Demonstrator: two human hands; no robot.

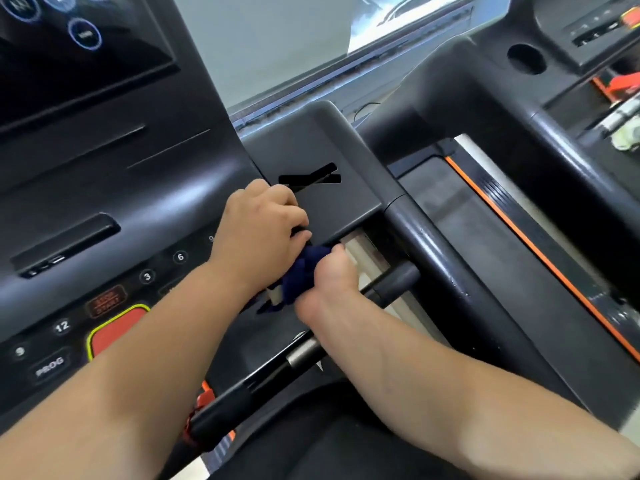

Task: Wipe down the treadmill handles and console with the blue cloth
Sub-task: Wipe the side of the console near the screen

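The dark blue cloth (301,271) is bunched between both my hands at the right end of the black treadmill console (104,209). My left hand (263,233) curls over the cloth's top, resting against the console's right wing (332,188). My right hand (329,282) grips the cloth from below, wrapped around the front crossbar handle (394,278). Much of the cloth is hidden by my fingers. The right side handle (433,251) runs just beyond my hands.
The console carries a dark screen (69,46), number keys and a red stop button (114,330). A red safety clip (204,398) hangs by the crossbar. A second treadmill (571,81) stands to the right, with an orange-edged side rail (540,251) between.
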